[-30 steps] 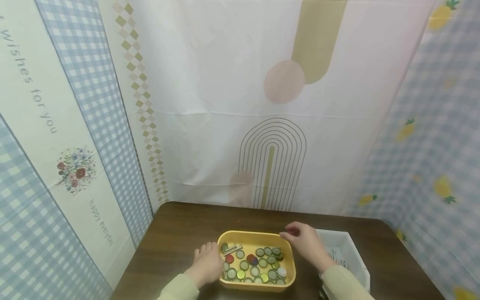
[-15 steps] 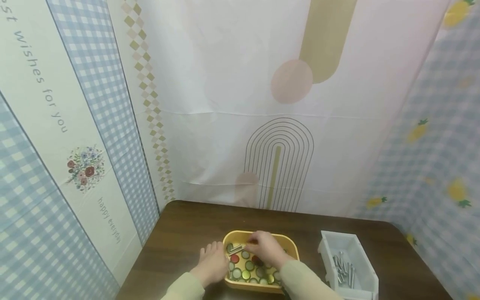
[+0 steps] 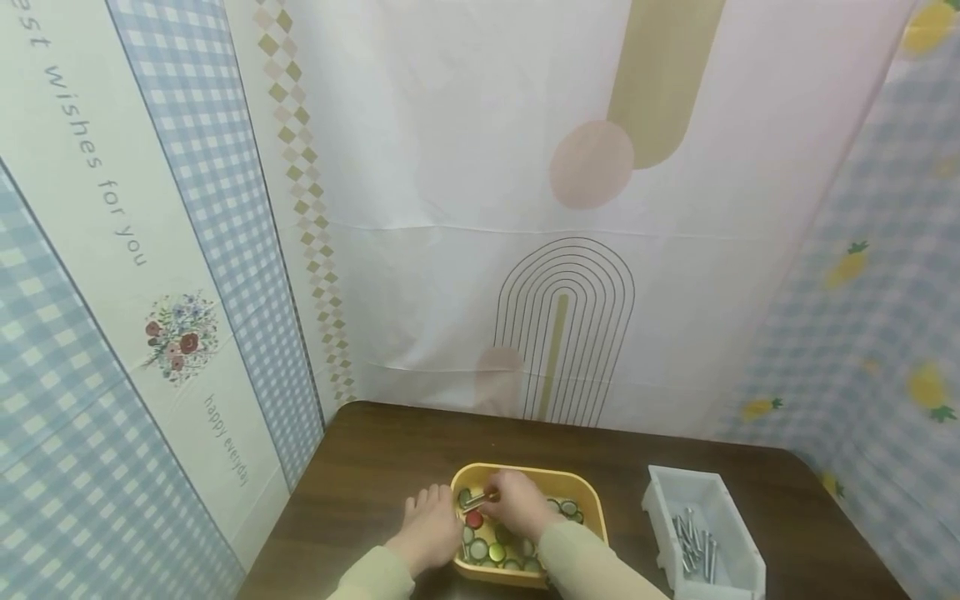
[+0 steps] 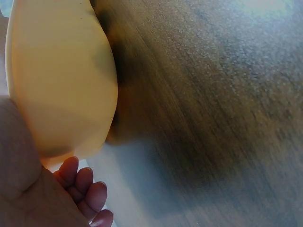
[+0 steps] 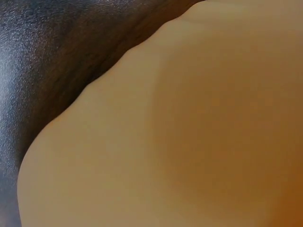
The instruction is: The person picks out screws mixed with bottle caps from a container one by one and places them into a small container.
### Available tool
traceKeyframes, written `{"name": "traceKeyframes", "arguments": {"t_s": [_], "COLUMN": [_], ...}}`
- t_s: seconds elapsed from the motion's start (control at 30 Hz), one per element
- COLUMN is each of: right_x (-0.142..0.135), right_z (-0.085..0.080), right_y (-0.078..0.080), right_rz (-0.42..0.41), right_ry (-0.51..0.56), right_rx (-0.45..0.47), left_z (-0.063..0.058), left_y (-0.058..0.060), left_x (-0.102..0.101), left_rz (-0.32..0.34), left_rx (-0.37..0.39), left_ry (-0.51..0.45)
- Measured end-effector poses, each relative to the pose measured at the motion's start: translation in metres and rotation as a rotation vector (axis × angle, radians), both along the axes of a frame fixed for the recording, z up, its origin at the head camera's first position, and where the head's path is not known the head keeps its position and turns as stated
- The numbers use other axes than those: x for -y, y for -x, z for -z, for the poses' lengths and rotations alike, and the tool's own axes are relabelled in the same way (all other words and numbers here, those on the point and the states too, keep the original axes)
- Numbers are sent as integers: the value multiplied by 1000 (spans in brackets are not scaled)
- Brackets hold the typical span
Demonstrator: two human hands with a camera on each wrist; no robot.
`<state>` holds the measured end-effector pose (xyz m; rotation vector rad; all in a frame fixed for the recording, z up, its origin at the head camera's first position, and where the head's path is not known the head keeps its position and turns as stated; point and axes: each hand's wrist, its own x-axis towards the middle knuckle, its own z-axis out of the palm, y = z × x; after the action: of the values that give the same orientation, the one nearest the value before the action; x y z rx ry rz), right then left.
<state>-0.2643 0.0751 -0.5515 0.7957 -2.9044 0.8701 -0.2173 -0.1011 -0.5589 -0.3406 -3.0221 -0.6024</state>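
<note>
A yellow plastic tub holds several bottle caps and a few slim silver bolts in its far left corner. My right hand reaches into it, thumb and fingertips pinching the end of a bolt. Its forearm and palm hide the tub's middle. My left hand rests against the tub's left side, fingers relaxed and pointing forward; in the left wrist view its fingertips show beside the tub's outer wall. Only the tub's wall and dark wood fill the right wrist view.
To the right stands a light grey bin with several silver bolts inside. Both containers are on a dark brown wooden table. Patterned cloth hangs behind the table and along both sides.
My right hand has moved left from the tub's right rim into the tub, to the bolts in its far left corner. The left hand stays at the tub's side. The view has shifted slightly.
</note>
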Motion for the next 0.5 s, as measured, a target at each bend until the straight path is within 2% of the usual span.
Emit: {"name": "traceKeyframes", "arguments": {"t_s": [0.23,0.5], "right_x": [2,4], "right_z": [2,9], "right_y": [-2,-1], "right_rz": [7,18], "right_ry": [-23,-76], "right_rx": [-4,-40], "left_z": [-1,1], "left_y": [0,1], "left_x": [0,0], "left_rz": [-2,-4], "left_rx": [24,5], "left_ry": [6,0]}}
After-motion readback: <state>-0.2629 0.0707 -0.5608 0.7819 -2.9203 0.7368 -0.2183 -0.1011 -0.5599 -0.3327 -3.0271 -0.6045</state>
